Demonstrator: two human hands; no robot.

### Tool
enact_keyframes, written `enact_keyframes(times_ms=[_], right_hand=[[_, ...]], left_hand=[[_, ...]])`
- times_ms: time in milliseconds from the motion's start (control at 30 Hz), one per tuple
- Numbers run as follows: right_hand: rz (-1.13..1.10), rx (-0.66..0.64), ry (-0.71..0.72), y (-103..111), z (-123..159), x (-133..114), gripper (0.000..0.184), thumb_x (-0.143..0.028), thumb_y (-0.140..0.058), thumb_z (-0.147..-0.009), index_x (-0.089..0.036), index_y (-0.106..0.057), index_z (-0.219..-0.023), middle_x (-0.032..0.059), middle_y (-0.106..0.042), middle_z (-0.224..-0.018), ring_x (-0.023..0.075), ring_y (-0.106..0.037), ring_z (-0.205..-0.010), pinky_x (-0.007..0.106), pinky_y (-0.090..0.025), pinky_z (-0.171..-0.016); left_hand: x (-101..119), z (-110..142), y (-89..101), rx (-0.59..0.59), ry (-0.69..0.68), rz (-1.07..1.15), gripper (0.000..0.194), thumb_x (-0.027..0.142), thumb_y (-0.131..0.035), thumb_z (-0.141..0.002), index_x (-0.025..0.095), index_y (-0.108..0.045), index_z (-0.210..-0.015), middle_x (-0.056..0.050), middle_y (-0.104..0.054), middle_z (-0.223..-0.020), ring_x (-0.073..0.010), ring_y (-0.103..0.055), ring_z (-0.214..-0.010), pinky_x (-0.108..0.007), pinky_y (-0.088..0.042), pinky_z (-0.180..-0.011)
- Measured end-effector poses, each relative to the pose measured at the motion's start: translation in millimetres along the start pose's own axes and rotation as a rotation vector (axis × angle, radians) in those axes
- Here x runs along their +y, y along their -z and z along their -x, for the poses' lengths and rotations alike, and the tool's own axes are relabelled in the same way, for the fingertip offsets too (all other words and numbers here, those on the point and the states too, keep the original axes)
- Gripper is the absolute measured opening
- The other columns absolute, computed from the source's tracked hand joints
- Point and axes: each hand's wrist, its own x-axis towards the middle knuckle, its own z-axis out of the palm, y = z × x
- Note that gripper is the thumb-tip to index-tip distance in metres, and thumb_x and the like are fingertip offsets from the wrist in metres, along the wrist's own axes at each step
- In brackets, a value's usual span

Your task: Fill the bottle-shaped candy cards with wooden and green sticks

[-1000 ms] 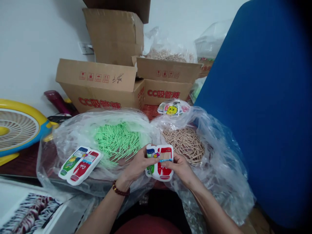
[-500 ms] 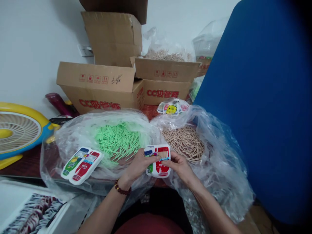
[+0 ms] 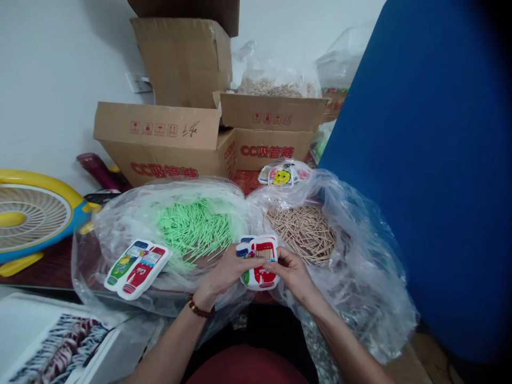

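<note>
Both hands hold a small bottle-shaped plastic packet (image 3: 259, 260) printed in red, green and blue, with tan sticks showing in its red half. My left hand (image 3: 226, 268), a bead bracelet on its wrist, grips the packet's left side. My right hand (image 3: 291, 271) pinches its right side. Behind the hands lie two open clear bags: one of green sticks (image 3: 192, 226), one of tan sticks (image 3: 302, 229). A second bottle-shaped packet (image 3: 138, 268) rests on the left bag's plastic.
Cardboard boxes with red print (image 3: 168, 141) stack against the white wall. A yellow and blue fan (image 3: 28, 218) sits at left. A blue chair back (image 3: 420, 160) fills the right. A smiley-face packet (image 3: 283, 176) lies behind the bags. A printed sheet (image 3: 52, 346) lies at bottom left.
The packet has tilted and moved slightly up and toward the bags in both hands. The view has shifted a little.
</note>
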Motion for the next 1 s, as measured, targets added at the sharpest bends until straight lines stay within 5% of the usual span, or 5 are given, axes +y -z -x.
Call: enact_keyframes(times_ms=[567, 833, 1000], right_hand=[[0.193, -0.014, 0.019, -6, -10, 1, 0.020, -0.034, -0.072, -0.072, -0.018, -0.060, -0.068, -0.0034, -0.058, -0.062, 0.0108, -0.049, -0.056, 0.022, -0.040, -0.055], [0.346, -0.145, -0.006, -10, -27, 15, 0.017, -0.035, -0.065, -0.078, -0.018, -0.063, -0.077, -0.0029, -0.058, -0.068, 0.0104, -0.052, -0.059, 0.022, -0.042, -0.057], [0.467, -0.194, 0.018, -13, -30, 14, 0.017, -0.035, -0.060, -0.082, -0.020, -0.065, -0.086, -0.0009, -0.062, -0.076, 0.0126, -0.057, -0.065, 0.024, -0.046, -0.061]], left_hand=[[-16, 7, 11.4, 0.131, -0.041, 0.169, 0.030, 0.021, -0.080, -0.065, 0.011, -0.070, -0.092, -0.009, -0.075, -0.085, -0.0220, -0.068, -0.075, -0.036, -0.054, -0.074], [-15, 21, 32.9, 0.304, 0.004, 0.133, 0.029, 0.023, -0.080, -0.064, 0.012, -0.072, -0.090, -0.006, -0.076, -0.083, -0.0206, -0.068, -0.072, -0.031, -0.053, -0.071], [-14, 30, 42.4, 0.313, 0.036, 0.108, 0.028, 0.023, -0.079, -0.066, 0.013, -0.071, -0.091, -0.006, -0.076, -0.085, -0.0202, -0.069, -0.075, -0.030, -0.054, -0.073]])
